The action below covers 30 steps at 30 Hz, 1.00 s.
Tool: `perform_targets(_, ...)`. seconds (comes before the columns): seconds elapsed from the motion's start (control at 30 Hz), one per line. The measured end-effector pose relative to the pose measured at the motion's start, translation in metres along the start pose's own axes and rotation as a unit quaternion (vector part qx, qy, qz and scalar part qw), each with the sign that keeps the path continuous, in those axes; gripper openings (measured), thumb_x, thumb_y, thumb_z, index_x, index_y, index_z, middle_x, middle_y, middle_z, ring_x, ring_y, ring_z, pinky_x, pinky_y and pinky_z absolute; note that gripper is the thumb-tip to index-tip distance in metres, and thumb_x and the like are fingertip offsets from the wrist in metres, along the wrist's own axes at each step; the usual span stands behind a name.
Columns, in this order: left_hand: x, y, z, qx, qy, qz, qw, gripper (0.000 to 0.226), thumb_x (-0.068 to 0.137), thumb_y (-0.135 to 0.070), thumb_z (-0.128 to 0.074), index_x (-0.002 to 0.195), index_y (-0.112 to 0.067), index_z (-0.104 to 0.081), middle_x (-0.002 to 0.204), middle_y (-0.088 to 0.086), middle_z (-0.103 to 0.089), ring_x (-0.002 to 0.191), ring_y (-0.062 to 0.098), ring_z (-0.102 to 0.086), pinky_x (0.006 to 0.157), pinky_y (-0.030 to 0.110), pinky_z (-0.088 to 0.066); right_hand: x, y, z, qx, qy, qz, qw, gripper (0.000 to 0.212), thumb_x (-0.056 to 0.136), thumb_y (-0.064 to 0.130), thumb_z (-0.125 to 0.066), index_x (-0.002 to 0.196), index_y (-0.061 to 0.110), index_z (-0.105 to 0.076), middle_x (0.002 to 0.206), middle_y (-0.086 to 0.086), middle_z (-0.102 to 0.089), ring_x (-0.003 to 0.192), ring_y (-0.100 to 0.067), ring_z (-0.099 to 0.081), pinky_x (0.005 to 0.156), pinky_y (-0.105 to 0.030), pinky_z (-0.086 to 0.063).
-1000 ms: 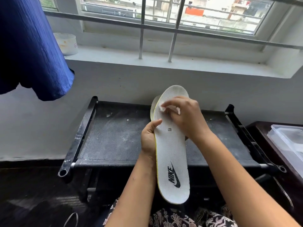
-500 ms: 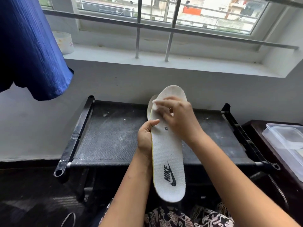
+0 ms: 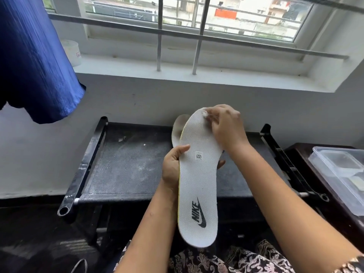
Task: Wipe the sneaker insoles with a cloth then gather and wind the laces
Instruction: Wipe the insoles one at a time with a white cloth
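Below the barred window [image 3: 197, 26], over the black table [image 3: 126, 164], your left hand [image 3: 173, 168] grips the insole [image 3: 199, 184] at mid-length, heel toward you. Your right hand [image 3: 226, 125] is at the toe end, fingers [image 3: 214, 116] pinching the cloth [image 3: 205, 113]. The rest of the insole's length runs back toward you.

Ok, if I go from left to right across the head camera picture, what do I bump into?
Hanging blue fabric → black rack's left rail → left hand → white insole → clear plastic box. The right hand overlaps the insole, so it is left out.
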State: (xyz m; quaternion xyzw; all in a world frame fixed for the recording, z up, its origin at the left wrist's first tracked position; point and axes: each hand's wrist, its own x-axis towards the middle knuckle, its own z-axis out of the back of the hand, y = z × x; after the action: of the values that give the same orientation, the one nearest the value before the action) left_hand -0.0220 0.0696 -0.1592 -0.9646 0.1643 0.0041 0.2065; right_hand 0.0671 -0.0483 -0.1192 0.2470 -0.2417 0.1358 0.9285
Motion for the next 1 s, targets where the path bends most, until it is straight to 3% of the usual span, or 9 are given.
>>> perform_targets(0.1, 0.000, -0.005, 0.006, -0.007, -0.010, 0.000, 1.000, 0.042, 0.075, -0.019, -0.040, 0.086, 0.001, -0.074, 0.089, 0.019, -0.071, 0.075, 0.031, -0.071, 0.061, 0.040, -0.059, -0.031, 0.018, -0.001, 0.052, 0.004, 0.045, 0.998, 0.026, 0.084, -0.001, -0.057, 0.102, 0.010, -0.073, 0.103, -0.008, -0.070, 0.096, -0.026, -0.064, 0.091, -0.035, -0.048)
perform_targets(0.2, -0.001, -0.009, 0.012, -0.024, -0.027, 0.003, 0.999, 0.044, 0.076, -0.022, -0.040, 0.089, 0.005, -0.072, 0.092, 0.020, -0.070, 0.081, 0.028, -0.070, 0.075, 0.036, -0.057, -0.072, 0.037, 0.004, 0.098, 0.038, 0.089, 0.990, 0.030, 0.084, 0.019, -0.046, 0.096, 0.013, -0.074, 0.102, 0.000, -0.071, 0.095, -0.016, -0.063, 0.089, -0.026, -0.046)
perform_targets(0.3, -0.003, -0.011, 0.015, -0.053, -0.024, 0.035, 0.998, 0.062, 0.077, -0.030, -0.041, 0.121, 0.011, -0.053, 0.122, 0.029, -0.055, 0.111, 0.038, -0.056, 0.095, 0.050, -0.045, -0.107, 0.049, 0.009, 0.122, 0.084, 0.091, 0.985, 0.033, 0.084, 0.027, -0.044, 0.095, 0.016, -0.074, 0.101, 0.004, -0.071, 0.096, -0.009, -0.060, 0.090, -0.014, -0.040)
perform_targets(0.4, -0.004, -0.011, 0.015, -0.099, -0.039, 0.020, 0.994, 0.062, 0.085, -0.034, -0.037, 0.135, 0.003, -0.044, 0.136, 0.028, -0.047, 0.129, 0.042, -0.042, 0.104, 0.057, -0.036, -0.129, 0.054, 0.018, 0.140, 0.122, 0.086, 0.979, 0.025, 0.087, 0.022, -0.056, 0.106, 0.019, -0.071, 0.109, 0.007, -0.068, 0.103, -0.007, -0.058, 0.095, -0.010, -0.036)
perform_targets(0.6, -0.002, -0.016, 0.023, -0.113, -0.121, -0.092, 0.982, 0.059, 0.089, -0.043, -0.031, 0.129, -0.005, -0.051, 0.126, 0.022, -0.057, 0.107, 0.045, -0.055, 0.100, 0.055, -0.038, -0.160, 0.052, 0.040, 0.172, 0.212, 0.123, 0.954, 0.050, 0.078, 0.053, -0.065, 0.120, 0.026, -0.061, 0.123, 0.016, -0.056, 0.117, 0.001, -0.048, 0.101, -0.015, -0.036)
perform_targets(0.7, -0.004, -0.018, 0.026, -0.119, -0.145, -0.120, 0.975, 0.065, 0.088, -0.046, -0.029, 0.133, -0.004, -0.048, 0.119, 0.022, -0.060, 0.095, 0.043, -0.061, 0.090, 0.047, -0.044, -0.169, 0.045, 0.033, 0.104, 0.171, 0.176, 0.964, 0.047, 0.080, 0.032, -0.071, 0.123, 0.021, -0.058, 0.126, 0.009, -0.055, 0.113, -0.010, -0.051, 0.100, -0.019, -0.038)
perform_targets(0.8, -0.003, -0.016, 0.021, -0.137, -0.140, -0.143, 0.970, 0.059, 0.090, -0.045, -0.033, 0.123, 0.000, -0.052, 0.108, 0.021, -0.061, 0.109, 0.041, -0.058, 0.084, 0.049, -0.050, -0.164, 0.042, 0.028, 0.091, 0.115, 0.184, 0.972, 0.040, 0.081, 0.009, -0.067, 0.120, 0.015, -0.061, 0.123, 0.002, -0.058, 0.108, -0.016, -0.053, 0.099, -0.021, -0.039)
perform_targets(0.9, -0.004, -0.011, 0.012, -0.096, -0.088, -0.105, 0.986, 0.053, 0.089, -0.043, -0.042, 0.121, -0.002, -0.052, 0.117, 0.014, -0.057, 0.120, 0.036, -0.054, 0.091, 0.053, -0.048, -0.149, 0.046, 0.024, 0.103, 0.095, 0.165, 0.976, 0.032, 0.087, 0.016, -0.060, 0.119, 0.016, -0.063, 0.122, 0.000, -0.060, 0.110, -0.016, -0.053, 0.099, -0.022, -0.040)
perform_targets(1.0, -0.003, -0.009, 0.010, -0.074, -0.040, -0.071, 0.994, 0.058, 0.090, -0.047, -0.044, 0.133, -0.008, -0.046, 0.127, 0.009, -0.055, 0.116, 0.037, -0.057, 0.090, 0.055, -0.047, -0.140, 0.052, 0.017, 0.095, 0.100, 0.150, 0.979, 0.034, 0.085, 0.016, -0.060, 0.119, 0.017, -0.062, 0.123, -0.001, -0.060, 0.112, -0.017, -0.053, 0.102, -0.020, -0.037)
